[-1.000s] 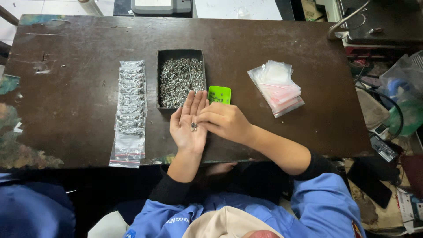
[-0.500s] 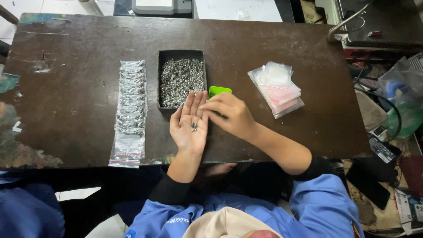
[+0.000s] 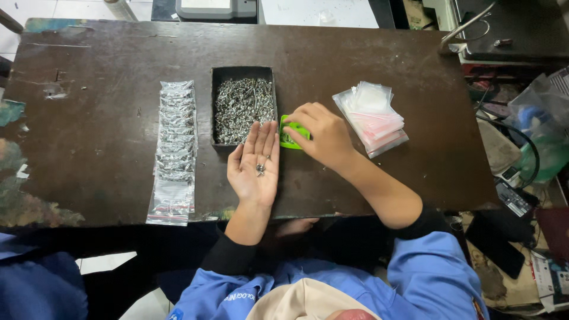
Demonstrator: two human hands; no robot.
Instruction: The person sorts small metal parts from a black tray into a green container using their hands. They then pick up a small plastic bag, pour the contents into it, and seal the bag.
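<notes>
Head view, looking down on a dark brown table point(image 3: 367, 195). The left hand point(image 3: 256, 166) lay palm up at the near edge of the table, fingers straight and pressed together, tips reaching over the near right corner of the black tray point(image 3: 214, 106). A few small screws point(image 3: 260, 170) sat loose in the middle of that palm; nothing was gripped. The tray stood just beyond the palm, heaped with silvery screws point(image 3: 243, 106).

The right hand point(image 3: 320, 133) was palm down just right of the tray, fingers curled over a small green item point(image 3: 288, 139) lying on the table between tray and hand. Fingertips touched it on top; whether it was actually pinched or only touched, could not tell, most of it was covered by the hand. What kind of item it was, could not tell either.

Left of the tray, a long row of filled clear bags point(image 3: 173, 148) overlapped from mid-table to the near edge. Right of the right hand, a loose stack of empty clear bags point(image 3: 372, 115) with pink edges, close to the knuckles but apart. The person wore blue sleeves point(image 3: 427, 266) with black cuffs.
</notes>
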